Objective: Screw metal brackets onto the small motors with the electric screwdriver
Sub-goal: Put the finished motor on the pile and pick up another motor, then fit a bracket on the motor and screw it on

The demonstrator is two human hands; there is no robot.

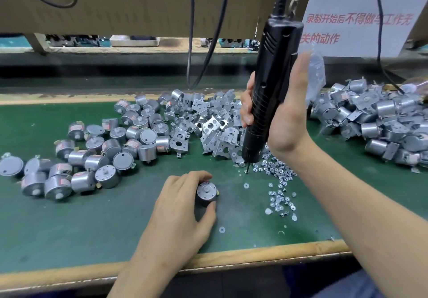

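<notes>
Steel motor (206, 193) sat shaft-up, steadied by the left hand (183, 207) — the right hand (281, 112) gripped the screwdriver (269, 84), tip dipped toward loose screws (276, 170).

**A:** How much of the motor (206, 190) under the left hand (183, 207) shows?

**B:** Only its top face and shaft. The fingers and thumb cover its sides.

**A:** And the right hand (289, 117)?

**B:** Its fingers wrap behind the electric screwdriver (271, 84), so only the fingertips (246, 112) show. The tool's cord runs out past the top edge.

**A:** Anything on the bit?

**B:** Too small to tell. The screws (278, 172) beside it are specks.

**A:** The heap of bracketed motors (370, 121)?

**B:** The right edge cuts it off, and the hand and a clear bag (316, 73) hide its left end. The red labels on the loose motors (92, 156) are unreadable. The paper sign (356, 19) loses some of its text behind the tool.
</notes>
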